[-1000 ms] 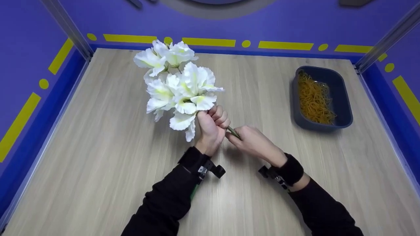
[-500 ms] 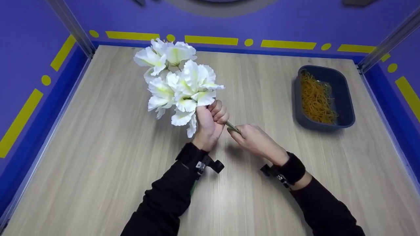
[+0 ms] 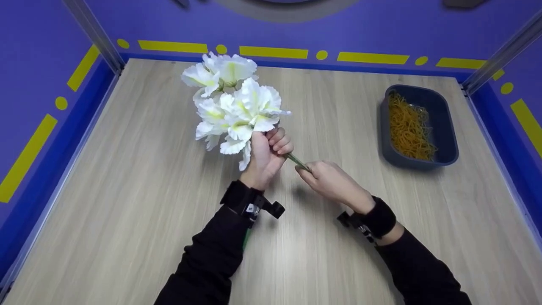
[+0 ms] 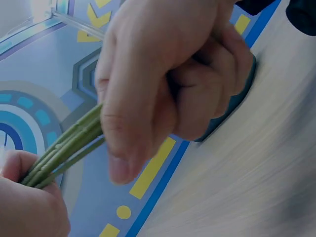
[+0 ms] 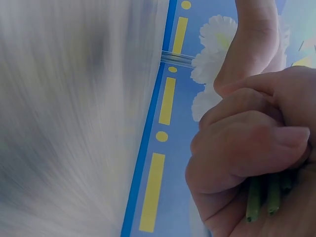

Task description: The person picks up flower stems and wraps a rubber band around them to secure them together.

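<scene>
A bunch of white flowers (image 3: 250, 110) with yellow-green centres leans to the upper left over the table. Just below the blooms, my left hand (image 3: 267, 156) grips the stems. Lower down, my right hand (image 3: 332, 180) holds the stem ends between curled fingers and thumb. Between the two hands runs a short length of several green stems (image 4: 69, 145), bundled together in the left wrist view. Cut stem tips (image 5: 254, 200) poke out beneath the right hand's fingers in the right wrist view. The parts inside both fists are hidden.
A dark blue-grey bin (image 3: 449, 140) stands at the right of the wooden table (image 3: 127, 203), with a heap of yellow-brown rubber bands (image 3: 406, 131) inside it. Blue-purple panels (image 3: 279, 34) with yellow markings enclose the back and sides.
My left hand has shifted slightly up along the stems, away from the right hand, so more stem shows between them. The blooms have drawn a little closer together. The right hand has barely moved.
</scene>
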Demonstrator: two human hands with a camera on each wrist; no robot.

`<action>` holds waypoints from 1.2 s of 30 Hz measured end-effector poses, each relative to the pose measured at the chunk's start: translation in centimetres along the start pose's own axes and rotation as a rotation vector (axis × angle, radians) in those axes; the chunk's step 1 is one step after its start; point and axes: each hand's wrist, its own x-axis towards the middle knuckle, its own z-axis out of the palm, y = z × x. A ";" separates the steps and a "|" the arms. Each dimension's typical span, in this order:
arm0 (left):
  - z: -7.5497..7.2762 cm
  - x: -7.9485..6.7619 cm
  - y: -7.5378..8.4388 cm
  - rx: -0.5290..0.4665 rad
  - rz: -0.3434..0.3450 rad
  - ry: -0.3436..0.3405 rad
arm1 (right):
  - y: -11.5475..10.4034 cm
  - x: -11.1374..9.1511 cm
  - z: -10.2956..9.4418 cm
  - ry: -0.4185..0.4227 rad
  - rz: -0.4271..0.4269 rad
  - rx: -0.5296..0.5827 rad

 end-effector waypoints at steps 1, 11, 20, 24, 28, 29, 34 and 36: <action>0.0 0.1 0.2 0.001 -0.022 0.005 | 0.0 0.0 0.0 -0.003 0.000 -0.001; 0.0 0.2 1.1 -0.018 -0.092 -0.003 | -0.1 0.0 0.1 -0.013 0.025 0.010; -0.1 0.1 1.3 0.006 -0.079 0.030 | -0.4 -0.2 0.4 -0.030 0.023 0.025; -0.2 0.1 1.3 -0.012 -0.055 0.064 | -0.6 -0.2 0.6 -0.059 0.031 0.048; 0.0 0.0 1.3 -0.044 -0.002 0.094 | -0.9 -0.3 0.5 -0.055 0.037 0.064; 0.0 0.0 1.4 -0.056 0.010 0.100 | -0.9 -0.4 0.4 -0.049 0.035 0.066; 0.1 -0.1 1.7 -0.100 0.047 0.116 | -1.1 -0.6 0.4 -0.017 0.006 0.066; 0.2 -0.1 1.8 -0.104 0.059 0.116 | -1.1 -0.6 0.4 -0.016 -0.013 0.080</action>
